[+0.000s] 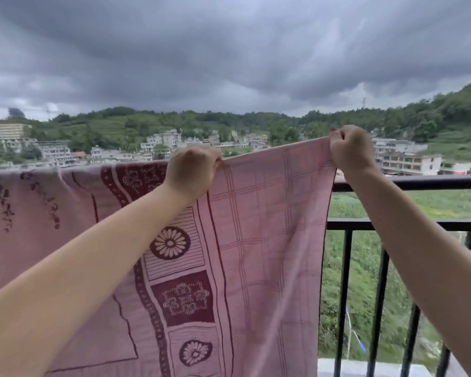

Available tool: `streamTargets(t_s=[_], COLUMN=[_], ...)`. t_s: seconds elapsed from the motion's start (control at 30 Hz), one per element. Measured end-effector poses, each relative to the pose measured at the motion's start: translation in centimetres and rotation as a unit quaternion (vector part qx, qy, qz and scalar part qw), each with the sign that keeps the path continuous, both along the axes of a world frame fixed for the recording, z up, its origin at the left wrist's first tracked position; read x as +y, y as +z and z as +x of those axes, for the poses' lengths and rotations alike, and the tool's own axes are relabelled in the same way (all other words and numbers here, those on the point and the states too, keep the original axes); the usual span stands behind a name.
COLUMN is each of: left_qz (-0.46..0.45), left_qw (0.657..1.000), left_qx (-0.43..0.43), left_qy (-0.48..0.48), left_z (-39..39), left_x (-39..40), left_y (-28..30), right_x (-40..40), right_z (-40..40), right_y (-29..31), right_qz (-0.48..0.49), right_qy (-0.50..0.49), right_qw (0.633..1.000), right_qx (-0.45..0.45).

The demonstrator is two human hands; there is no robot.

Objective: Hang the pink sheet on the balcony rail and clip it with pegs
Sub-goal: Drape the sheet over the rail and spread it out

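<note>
Both hands up at the top edge of the pink sheet point(269, 240), fingers curled tight round the fabric.

Left hand point(192, 171): fist on the top hem, roughly mid-width of what's in view, knuckles toward camera, cloth bunched into small folds at the fingers.

Right hand point(350, 149): fist on the sheet's upper right corner, a bit higher than the left. The hem runs taut between the two hands, sloping up toward the right.

Sheet position: held up in front of the balcony rail point(419, 182), hanging down as a flat panel from the two grips. Right side edge drops nearly straight down from the right hand and crosses the rail's top bar. Left of the left hand, the top edge sags lower and runs out of frame at about top-bar height; can't tell if that part already lies on the bar, since the fabric hides it. Bottom of the sheet is out of frame.

Pattern: pale pink grid on the right panel, dark maroon floral border running down the middle, more maroon print on the left.

Rail is dark metal with vertical bars point(378, 308), exposed only to the right of the sheet. Behind: fields, buildings, wooded hills, heavy grey cloud.
</note>
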State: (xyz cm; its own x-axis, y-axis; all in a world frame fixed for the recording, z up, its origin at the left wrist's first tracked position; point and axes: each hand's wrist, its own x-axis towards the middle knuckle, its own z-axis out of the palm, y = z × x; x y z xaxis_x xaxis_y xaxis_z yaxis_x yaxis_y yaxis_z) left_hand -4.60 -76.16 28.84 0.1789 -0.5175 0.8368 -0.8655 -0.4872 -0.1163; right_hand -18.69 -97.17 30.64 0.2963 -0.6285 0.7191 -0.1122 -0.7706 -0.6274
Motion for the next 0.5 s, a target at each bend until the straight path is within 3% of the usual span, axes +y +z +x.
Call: streamTargets(t_s=[0.07,0.2,0.27,0.37,0.5], left_qz=[0.005,-0.002,0.026,0.047,0.073], left_qw=[1.0,0.997,0.994,0.998,0.989], left_qx=[0.0,0.078,0.105,0.027,-0.121], left_qy=[0.003,-0.008,-0.016,-0.029,-0.031], left_z=[-1.0,-1.7,-2.2,-2.7,-3.0], left_x=[-1.6,-4.4,-4.6,-4.2,-3.8], left_y=[1.2,1.9,0.7,-2.0,-6.1], right_x=[-1.8,-3.0,-3.2,-2.6,-2.3], right_z=[-0.5,-1.0,-1.1,-2.3,-4.1], right_y=[0.7,-0.3,-2.0,-5.9,-11.2], right_qz=[0.005,0.036,0.089,0.19,0.231], right_qy=[-0.015,-0.009,0.049,0.194,0.286], right_qw=[1.0,0.999,0.995,0.96,0.929], right_qx=[-0.015,0.001,0.006,0.061,0.025])
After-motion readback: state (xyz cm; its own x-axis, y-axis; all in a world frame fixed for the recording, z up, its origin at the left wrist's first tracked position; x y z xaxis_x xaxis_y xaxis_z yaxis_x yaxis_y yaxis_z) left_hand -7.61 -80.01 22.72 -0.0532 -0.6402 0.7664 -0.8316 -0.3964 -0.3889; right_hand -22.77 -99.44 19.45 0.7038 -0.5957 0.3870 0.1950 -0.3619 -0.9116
